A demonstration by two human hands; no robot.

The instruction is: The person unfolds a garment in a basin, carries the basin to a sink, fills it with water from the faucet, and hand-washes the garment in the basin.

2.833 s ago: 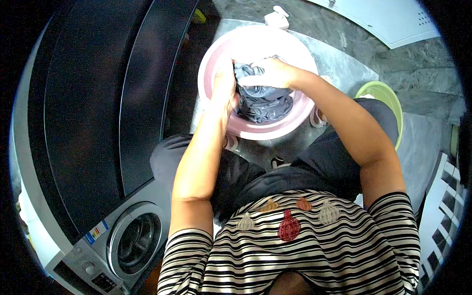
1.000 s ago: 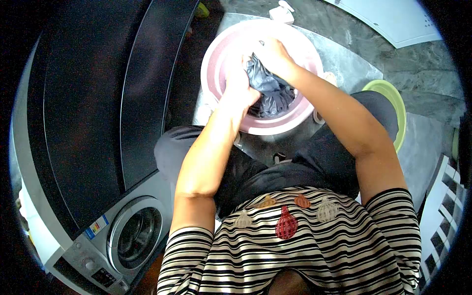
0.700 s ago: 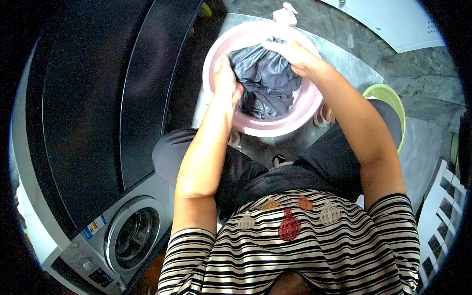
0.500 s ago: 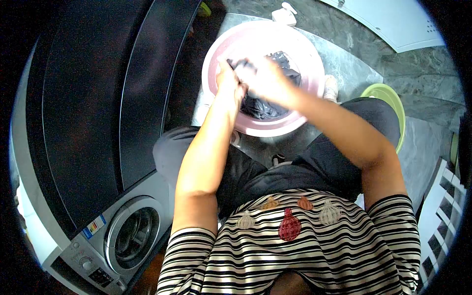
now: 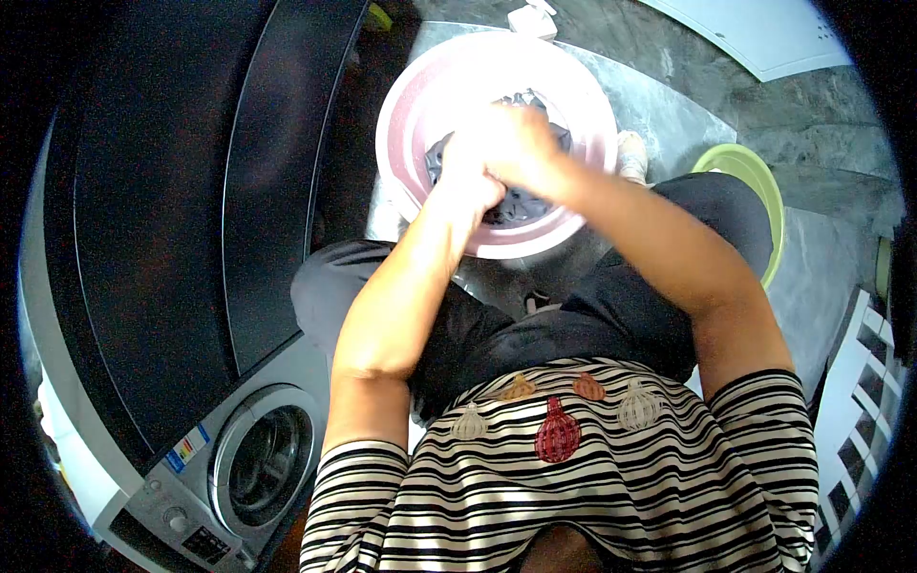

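Note:
A pink basin (image 5: 401, 167) holds wet, dark grey cloth (image 5: 521, 208) with glossy folds. Both my hands are over the basin, close together and partly washed out by glare. My left hand (image 5: 473, 177) is closed on part of the cloth, its thumb side towards me. Against it, my right hand (image 5: 523, 143) is curled into a fist from the right, also on the cloth; its fingers are blurred and overexposed. The piece of cloth between the hands is mostly hidden. More of the cloth lies in the basin below and behind them.
A white bottle (image 5: 533, 21) stands behind the basin. My knees flank the basin, with a green tub (image 5: 740, 160) beyond the right one. On the left are a washing machine (image 5: 263, 458) and a dark glossy panel (image 5: 162, 210). A white rack (image 5: 850, 411) stands at right.
My left hand has shifted right and a little down, and my right hand now meets it over the basin. The whole view has moved slightly.

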